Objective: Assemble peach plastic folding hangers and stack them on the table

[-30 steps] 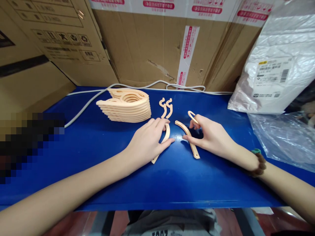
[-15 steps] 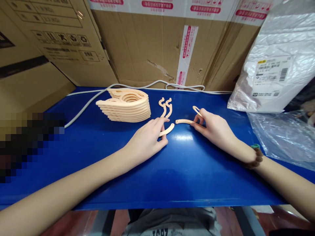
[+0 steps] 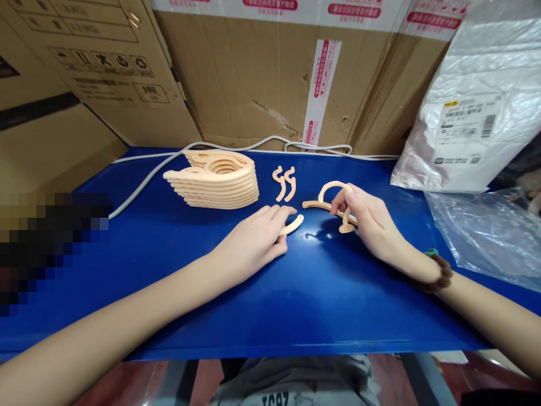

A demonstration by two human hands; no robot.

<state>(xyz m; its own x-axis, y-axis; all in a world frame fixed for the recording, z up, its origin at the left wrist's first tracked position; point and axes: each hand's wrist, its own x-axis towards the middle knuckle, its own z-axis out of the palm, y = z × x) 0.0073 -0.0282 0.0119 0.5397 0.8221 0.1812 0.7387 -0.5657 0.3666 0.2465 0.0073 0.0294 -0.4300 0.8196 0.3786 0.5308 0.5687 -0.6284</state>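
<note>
My left hand is closed with a short curved beige plastic strip between its fingers, low over the blue table. The strip's end with a hole sticks out to the right. Between the fingers of my right hand is a beige hanger hook, its arc raised and its flat foot hanging below the fingers. A long beige hanger arm runs beneath the hook, partly hidden by my fingers; I cannot tell if it is held. Two small S-shaped beige pieces lie side by side beyond my left hand.
Several beige hanger frames are stacked at the back left of the blue table. Behind them runs a white cable beside cardboard boxes. A white parcel bag and clear plastic film are at the right.
My right hand has turned the hook, so its arc and foot now show. More of the hanger arm is visible beneath it. My left hand and its strip have shifted slightly right.
</note>
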